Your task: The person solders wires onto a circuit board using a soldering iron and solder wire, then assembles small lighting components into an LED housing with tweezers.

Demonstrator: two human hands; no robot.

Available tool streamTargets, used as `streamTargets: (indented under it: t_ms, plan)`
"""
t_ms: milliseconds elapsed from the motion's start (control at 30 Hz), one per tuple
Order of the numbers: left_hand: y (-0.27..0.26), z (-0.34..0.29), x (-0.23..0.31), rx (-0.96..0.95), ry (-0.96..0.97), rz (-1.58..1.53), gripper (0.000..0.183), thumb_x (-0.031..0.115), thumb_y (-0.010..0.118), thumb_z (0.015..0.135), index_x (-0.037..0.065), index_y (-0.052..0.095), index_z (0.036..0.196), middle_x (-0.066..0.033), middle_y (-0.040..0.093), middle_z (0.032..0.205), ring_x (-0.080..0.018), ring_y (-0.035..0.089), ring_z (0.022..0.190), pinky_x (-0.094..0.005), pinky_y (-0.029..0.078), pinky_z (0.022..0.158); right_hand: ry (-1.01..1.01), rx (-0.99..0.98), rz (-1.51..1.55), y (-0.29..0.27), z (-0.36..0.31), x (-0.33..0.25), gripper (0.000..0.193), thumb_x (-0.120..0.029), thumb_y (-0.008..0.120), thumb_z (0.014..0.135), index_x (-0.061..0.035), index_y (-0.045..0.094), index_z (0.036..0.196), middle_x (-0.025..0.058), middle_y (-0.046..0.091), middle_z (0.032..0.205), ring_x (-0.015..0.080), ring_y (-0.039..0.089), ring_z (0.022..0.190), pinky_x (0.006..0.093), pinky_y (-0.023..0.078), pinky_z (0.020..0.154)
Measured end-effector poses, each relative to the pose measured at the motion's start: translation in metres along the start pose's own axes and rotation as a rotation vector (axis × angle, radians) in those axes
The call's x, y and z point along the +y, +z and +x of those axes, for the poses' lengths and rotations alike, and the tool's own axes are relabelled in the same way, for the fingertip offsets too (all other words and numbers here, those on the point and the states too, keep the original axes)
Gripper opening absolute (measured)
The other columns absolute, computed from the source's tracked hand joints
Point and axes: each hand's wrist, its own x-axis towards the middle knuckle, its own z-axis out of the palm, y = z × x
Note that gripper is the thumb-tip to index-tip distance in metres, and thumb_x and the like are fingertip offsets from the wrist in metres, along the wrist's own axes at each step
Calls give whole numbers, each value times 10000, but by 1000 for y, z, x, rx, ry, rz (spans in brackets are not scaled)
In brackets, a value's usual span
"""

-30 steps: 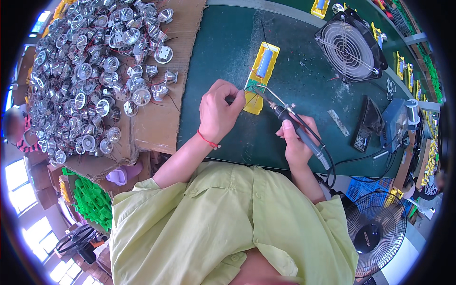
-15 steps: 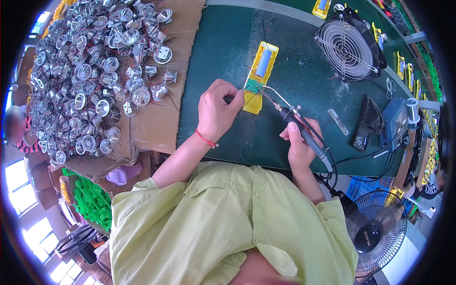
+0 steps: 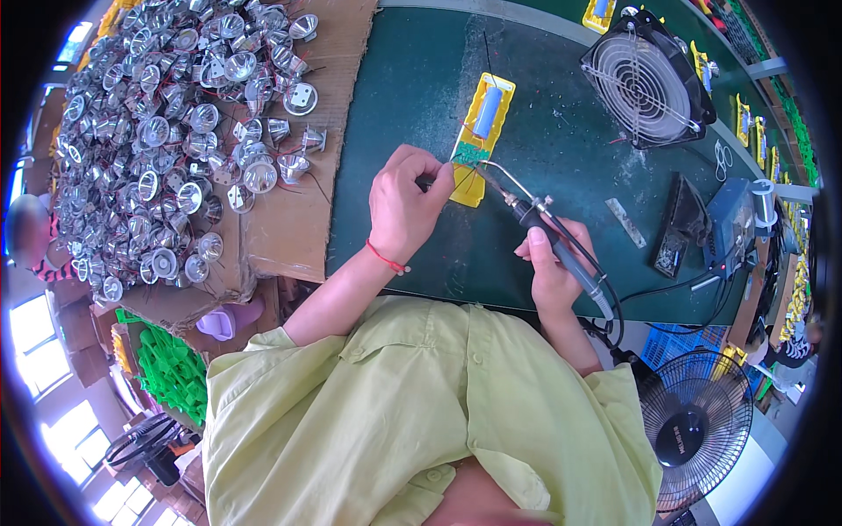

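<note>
A soldering iron (image 3: 561, 244) with a thin curved metal tube fixed alongside is gripped in my right hand (image 3: 554, 276). Its tip reaches the small green circuit board (image 3: 470, 154). That board lies over the yellow plastic housing (image 3: 469, 189), which also holds a blue cylindrical battery cell (image 3: 488, 112). Thin wires run about the board, and a dark one stands out past the housing's far end. At the board's left edge, my left hand (image 3: 409, 193) is closed in a pinch; what its fingertips hold is too small to make out.
A heap of silvery reflector cups (image 3: 175, 149) covers cardboard (image 3: 285, 237) on the left. At the far right of the green bench (image 3: 395, 96) stand a square fan (image 3: 645, 83), a black stand (image 3: 680, 228) and a blue soldering station (image 3: 730, 219). A metal strip (image 3: 624, 223) lies nearer.
The housing's far end has shifted slightly toward me, and my left hand has edged a little to the right. The iron stays at the board.
</note>
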Motion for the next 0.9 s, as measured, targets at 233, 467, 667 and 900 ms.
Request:
streamTargets:
  t_ms: [233,467,667,900]
  plan:
    - [4,-4,0,35,13,6,130,109,625,742,4,595,672,-89,588,742,-216,579,586,-304,442,534,-52,-23,-65,1,-4,1,176,-28,638,782,40,525,898,95,598,703,128,602,576,216,486,505]
    - [3,2,4,39,-2,12,138,119,628,746,8,595,671,-91,588,746,-214,587,588,-302,445,538,-62,28,21,-3,2,0,199,-12,613,794,53,501,946,115,584,744,130,591,571,228,497,521]
    - [4,6,8,-35,51,-30,93,58,620,750,0,570,698,-99,546,698,-220,543,591,-296,426,542,56,63,41,-11,1,-5,166,-46,581,808,18,477,920,97,552,681,149,566,555,276,486,504]
    - [-31,58,-5,-128,55,-86,178,32,631,717,22,604,893,-105,550,725,-228,554,670,-323,441,611,13,134,-25,-41,2,-6,191,-45,628,791,34,526,933,94,601,750,109,594,611,223,483,530]
